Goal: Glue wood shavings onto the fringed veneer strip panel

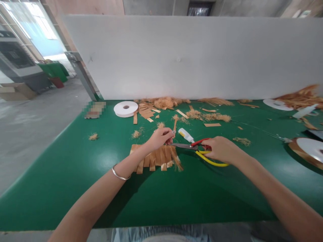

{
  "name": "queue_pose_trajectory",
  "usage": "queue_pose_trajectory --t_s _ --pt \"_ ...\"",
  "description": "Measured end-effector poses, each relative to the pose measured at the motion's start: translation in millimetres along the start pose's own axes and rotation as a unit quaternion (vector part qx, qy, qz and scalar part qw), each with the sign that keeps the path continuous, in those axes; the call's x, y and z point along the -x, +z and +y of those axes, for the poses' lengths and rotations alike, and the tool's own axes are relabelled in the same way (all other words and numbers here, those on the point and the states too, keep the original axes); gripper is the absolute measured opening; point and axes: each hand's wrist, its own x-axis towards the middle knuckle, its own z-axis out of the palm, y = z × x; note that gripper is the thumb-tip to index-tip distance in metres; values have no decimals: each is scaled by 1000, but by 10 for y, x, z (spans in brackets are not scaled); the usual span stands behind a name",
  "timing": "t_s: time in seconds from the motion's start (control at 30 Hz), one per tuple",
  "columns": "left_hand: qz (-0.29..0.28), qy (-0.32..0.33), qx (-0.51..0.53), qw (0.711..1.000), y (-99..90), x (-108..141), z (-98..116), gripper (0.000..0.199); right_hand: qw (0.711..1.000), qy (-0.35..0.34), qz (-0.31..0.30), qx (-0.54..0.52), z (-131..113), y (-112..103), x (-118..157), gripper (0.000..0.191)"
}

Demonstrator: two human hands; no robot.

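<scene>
My left hand point(160, 137), fingers pinched together, holds a short brown ribbon strip point(175, 124) that stands up with a frayed top end. My right hand point(222, 149) grips scissors point(212, 162) with one red and one yellow handle. Their blades point left and reach the fingertips of my left hand; the gap between the blades is hard to make out. Below my left hand lies a row of brown ribbon strips point(152, 160), side by side, with the rightmost one frayed into threads. A small white bottle point(186, 135) with a yellow label rests just beyond the scissors.
Frayed fibre point(166, 102) and cut ribbon pieces point(146, 111) lie along a white panel point(176, 60) at the back. A white ribbon roll point(125, 109) is at the far left, a brown ribbon spool point(309, 149) at the right. The green table point(63, 188) ends at the left.
</scene>
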Motion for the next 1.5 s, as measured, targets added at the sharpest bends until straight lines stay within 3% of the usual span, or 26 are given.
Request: queue_pose_trajectory --t_s 0.53,1.1,1.37,1.5 --pt "-3 18 6 1000 4 17 21 31 999 16 -28 26 -10 125 -55 34" --pt "3 26 12 1000 -7 -3 -36 33 999 20 -28 32 -21 115 -26 26" --pt "25 21 -9 999 -24 -3 -39 33 998 29 -42 48 35 -11 163 12" --pt "23 24 -1 999 -13 -6 -36 33 997 48 -31 55 41 -64 226 14"
